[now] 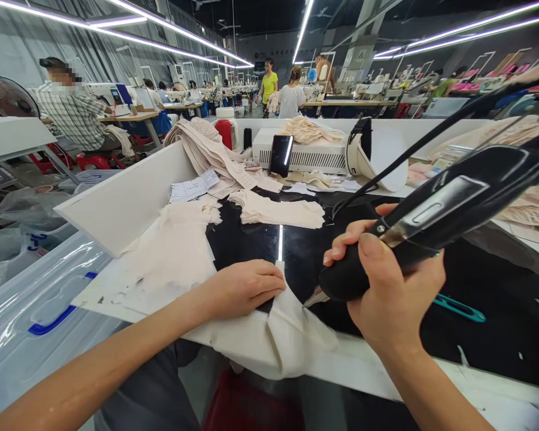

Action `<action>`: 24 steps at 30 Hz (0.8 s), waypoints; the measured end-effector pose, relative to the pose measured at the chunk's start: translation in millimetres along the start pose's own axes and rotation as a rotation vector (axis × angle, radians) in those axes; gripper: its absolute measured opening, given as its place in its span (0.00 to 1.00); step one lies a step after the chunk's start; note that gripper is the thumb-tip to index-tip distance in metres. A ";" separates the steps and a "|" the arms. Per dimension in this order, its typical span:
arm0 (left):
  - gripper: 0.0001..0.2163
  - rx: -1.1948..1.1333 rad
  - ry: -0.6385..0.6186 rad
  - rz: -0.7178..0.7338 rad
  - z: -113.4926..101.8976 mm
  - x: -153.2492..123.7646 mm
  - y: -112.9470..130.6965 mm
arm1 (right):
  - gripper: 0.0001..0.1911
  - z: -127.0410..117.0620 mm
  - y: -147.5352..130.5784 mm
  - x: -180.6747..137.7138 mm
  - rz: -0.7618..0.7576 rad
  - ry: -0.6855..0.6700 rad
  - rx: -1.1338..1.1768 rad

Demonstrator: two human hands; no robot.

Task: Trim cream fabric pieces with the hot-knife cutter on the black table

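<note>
My left hand bears down on a cream fabric piece at the table's near edge. Its fingers are together and bent over the cloth; the thumb is hidden. The fabric hangs in loose folds over the edge. Wrapped round a black corded power tool is my right hand, with the thumb along its side. The tool's narrow metal tip points down at the fabric's right side; whether it touches cannot be made out. A stack of cream fabric pieces lies farther back on the black tabletop.
A teal cutter lies at right. Cream cloth covers the left side near a white side panel. Behind stand a phone and a white vented box. The tool's black cable arches across the right. People sit at sewing tables beyond.
</note>
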State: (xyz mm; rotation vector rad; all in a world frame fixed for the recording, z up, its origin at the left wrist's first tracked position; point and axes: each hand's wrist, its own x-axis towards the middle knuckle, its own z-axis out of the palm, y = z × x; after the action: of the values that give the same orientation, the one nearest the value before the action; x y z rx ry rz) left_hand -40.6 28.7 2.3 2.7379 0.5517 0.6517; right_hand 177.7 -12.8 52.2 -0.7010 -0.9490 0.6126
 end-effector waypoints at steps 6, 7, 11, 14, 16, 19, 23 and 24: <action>0.14 0.038 0.002 0.029 -1.7 -5.4 -0.6 | 0.25 -1.0 0.2 -0.1 0.014 0.011 -0.006; 0.14 0.054 -0.002 0.042 -1.1 -5.5 -0.8 | 0.25 -0.9 0.1 -0.1 0.015 0.010 -0.005; 0.14 0.151 -0.019 0.091 0.0 -6.3 0.7 | 0.24 0.7 -1.1 -0.1 0.010 0.019 0.002; 0.11 0.281 -0.075 0.105 -2.1 -5.4 5.4 | 0.23 2.2 -2.2 0.0 0.008 0.027 0.007; 0.11 0.372 -0.128 0.127 -4.5 -3.6 9.3 | 0.23 2.6 -2.6 0.1 0.011 0.034 0.006; 0.13 0.436 -0.165 0.169 -7.8 -1.0 14.5 | 0.22 3.0 -2.7 0.1 0.012 0.034 -0.005; 0.18 0.459 -0.183 0.171 -9.3 -0.4 21.0 | 0.21 3.5 -2.5 0.0 -0.004 0.033 -0.018; 0.19 0.467 -0.192 0.166 -9.0 -0.8 22.7 | 0.21 3.4 -2.5 0.0 -0.006 0.031 -0.019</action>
State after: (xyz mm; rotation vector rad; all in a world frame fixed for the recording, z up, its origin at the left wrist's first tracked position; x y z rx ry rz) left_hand -38.7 9.8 17.5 3.2652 0.4827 0.3146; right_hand 175.2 -13.5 55.5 -0.7216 -0.9293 0.5865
